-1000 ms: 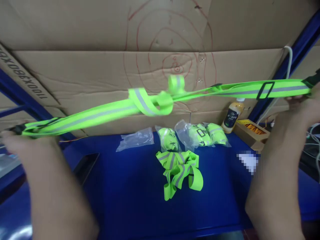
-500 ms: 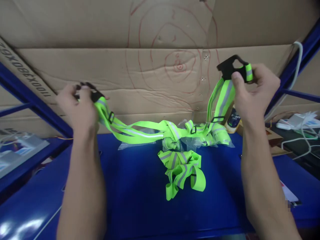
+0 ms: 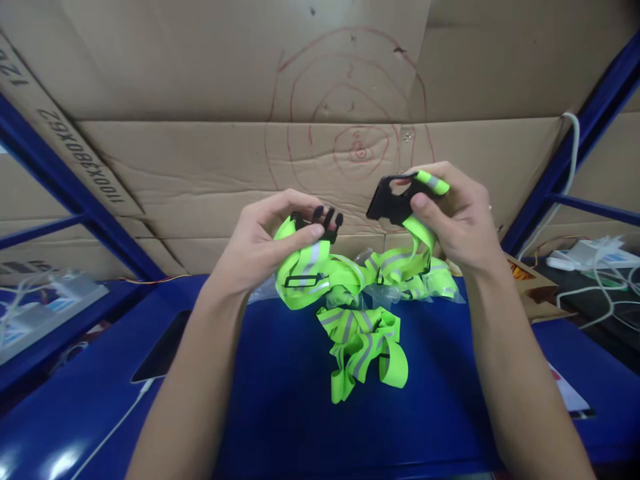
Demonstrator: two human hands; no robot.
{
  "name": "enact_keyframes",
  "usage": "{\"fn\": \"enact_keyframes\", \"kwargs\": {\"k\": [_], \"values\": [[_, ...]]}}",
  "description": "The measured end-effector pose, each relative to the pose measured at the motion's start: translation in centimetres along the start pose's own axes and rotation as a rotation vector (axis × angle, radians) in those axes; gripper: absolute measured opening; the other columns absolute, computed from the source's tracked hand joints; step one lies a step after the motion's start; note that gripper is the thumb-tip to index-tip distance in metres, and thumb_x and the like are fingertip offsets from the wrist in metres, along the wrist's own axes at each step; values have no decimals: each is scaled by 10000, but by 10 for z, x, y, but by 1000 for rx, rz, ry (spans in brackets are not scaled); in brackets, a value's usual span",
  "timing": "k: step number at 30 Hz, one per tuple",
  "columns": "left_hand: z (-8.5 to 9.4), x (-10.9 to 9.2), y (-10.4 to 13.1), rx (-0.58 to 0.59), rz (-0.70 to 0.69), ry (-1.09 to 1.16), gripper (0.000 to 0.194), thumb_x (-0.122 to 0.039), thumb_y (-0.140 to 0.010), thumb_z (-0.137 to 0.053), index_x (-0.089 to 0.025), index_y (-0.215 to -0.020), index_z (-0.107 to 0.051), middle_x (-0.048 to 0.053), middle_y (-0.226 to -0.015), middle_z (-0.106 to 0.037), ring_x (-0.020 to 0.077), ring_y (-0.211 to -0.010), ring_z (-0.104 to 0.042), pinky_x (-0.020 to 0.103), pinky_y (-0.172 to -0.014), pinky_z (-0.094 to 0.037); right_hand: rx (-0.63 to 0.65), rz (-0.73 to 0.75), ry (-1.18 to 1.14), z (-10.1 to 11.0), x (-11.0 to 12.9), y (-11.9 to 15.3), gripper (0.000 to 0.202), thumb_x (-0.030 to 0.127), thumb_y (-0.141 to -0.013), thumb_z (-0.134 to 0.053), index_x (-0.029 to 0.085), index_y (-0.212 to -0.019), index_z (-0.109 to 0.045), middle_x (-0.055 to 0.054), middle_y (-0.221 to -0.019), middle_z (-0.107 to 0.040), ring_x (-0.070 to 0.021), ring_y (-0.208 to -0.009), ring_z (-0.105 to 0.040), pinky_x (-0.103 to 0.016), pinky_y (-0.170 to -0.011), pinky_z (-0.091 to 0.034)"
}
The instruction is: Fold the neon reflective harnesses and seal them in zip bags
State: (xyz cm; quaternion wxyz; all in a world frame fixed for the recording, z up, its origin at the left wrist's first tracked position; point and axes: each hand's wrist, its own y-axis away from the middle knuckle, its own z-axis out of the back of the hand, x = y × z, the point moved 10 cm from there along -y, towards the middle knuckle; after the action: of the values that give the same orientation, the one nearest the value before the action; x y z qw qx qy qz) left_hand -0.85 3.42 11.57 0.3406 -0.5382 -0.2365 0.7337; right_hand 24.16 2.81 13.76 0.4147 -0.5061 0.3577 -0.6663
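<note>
My left hand is closed on the pronged half of a black side-release buckle, thumb on its face and prongs pointing right. Between the thumb and fingers of my right hand is the socket half of the buckle, its open mouth turned left. The two halves are apart. Neon-yellow reflective straps with grey stripes and black sliders hang from both. Below them a bundle of the same webbing lies on the blue table. More straps, partly in clear plastic bags, lie behind.
Cardboard with red target rings stands at the back between blue posts. A dark phone with a white cable lies at left. Power strips and white cables sit at both sides, with an open carton at right.
Both hands have come inward with the buckle halves, left hand rightward and right hand leftward and lower. The straps between them have slackened. The camera view has shifted slightly.
</note>
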Motion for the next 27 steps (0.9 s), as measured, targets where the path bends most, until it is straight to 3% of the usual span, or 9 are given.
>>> {"fn": "enact_keyframes", "kwargs": {"k": [2, 5, 12, 17, 27], "values": [[-7, -3, -1, 23, -8, -73, 280, -414, -846, -920, -221, -1004, -793, 57, -1032, -812, 236, -987, -765, 343, -896, -606, 102, 12, 33, -12, 4, 0, 298, 514, -1020, -737, 270, -1184, -787, -53, -1158, -794, -236, -1077, -736, -402, -979, -609], [-17, -4, -1, 68, 31, -107, 297, -389, -810, -934, -209, -974, -763, 30, -939, -776, 191, -849, -721, 298, -771, -565, 220, 27, 68, -26, 6, 1, 329, 527, -1063, -667, 252, -1193, -792, -59, -1178, -809, -225, -1075, -751, -389, -1000, -607], [-34, 1, 1, 225, 58, -190, 281, -356, -826, -902, -177, -809, -686, -6, -804, -712, 147, -776, -641, 274, -762, -491, 225, -9, 87, -32, 2, 2, 329, 523, -1080, -642, 230, -1130, -784, -48, -1097, -813, -194, -999, -756, -339, -946, -594], [-32, 9, 2, 239, 107, -175, 313, -389, -819, -904, -173, -793, -680, -4, -796, -729, 148, -769, -632, 276, -737, -464, 191, -28, 126, -31, -4, 2, 353, 542, -1077, -634, 228, -1100, -791, -48, -1062, -814, -198, -962, -750, -342, -913, -596], [-43, 9, 5, 392, 133, -268, 222, -366, -858, -852, -177, -838, -737, -19, -809, -732, 148, -770, -641, 277, -758, -464, 270, -72, 83, -46, -15, 4, 343, 528, -1068, -647, 219, -1086, -795, -55, -1088, -820, -211, -1002, -748, -344, -938, -583]]}}
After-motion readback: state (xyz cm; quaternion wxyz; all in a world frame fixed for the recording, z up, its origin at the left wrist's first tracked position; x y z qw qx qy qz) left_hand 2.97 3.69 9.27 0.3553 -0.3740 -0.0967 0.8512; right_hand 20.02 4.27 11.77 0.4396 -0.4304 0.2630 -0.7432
